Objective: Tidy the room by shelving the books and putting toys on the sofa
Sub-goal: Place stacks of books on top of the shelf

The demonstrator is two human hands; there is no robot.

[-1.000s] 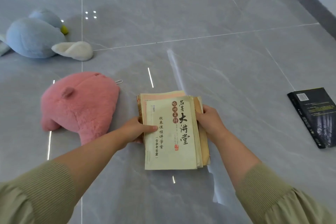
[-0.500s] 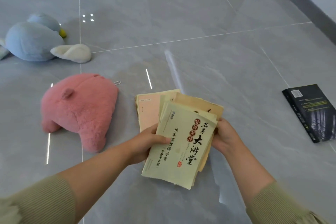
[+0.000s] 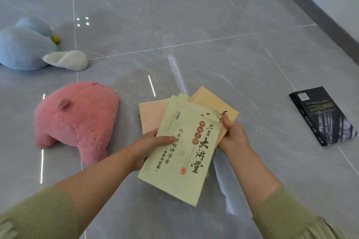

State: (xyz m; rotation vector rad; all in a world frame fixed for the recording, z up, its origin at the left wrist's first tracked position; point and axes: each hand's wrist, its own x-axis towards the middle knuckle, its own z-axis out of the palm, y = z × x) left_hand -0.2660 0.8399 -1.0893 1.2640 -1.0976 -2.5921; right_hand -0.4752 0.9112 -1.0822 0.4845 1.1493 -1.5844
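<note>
I am on the book-gathering step. My left hand (image 3: 153,145) grips the left edge of the pale green booklet (image 3: 184,151), thumb flat across its cover, fingers hidden underneath. My right hand (image 3: 233,136) pinches the right side of the bundle, thumb on top of the tan booklet (image 3: 211,101) that fans out beneath. A pink booklet (image 3: 153,116) peeks out at the back; I cannot tell whether it is in my grip or lying on the grey tiled floor (image 3: 213,25). The bundle sits skewed, so I judge it needs squaring up before I carry it to a shelf, which is not in view. The black book (image 3: 322,116) lies well apart on my right, not yet collected. The pink plush pig (image 3: 77,120) and blue plush toy (image 3: 23,48) lie on my left, bound for the sofa.
</note>
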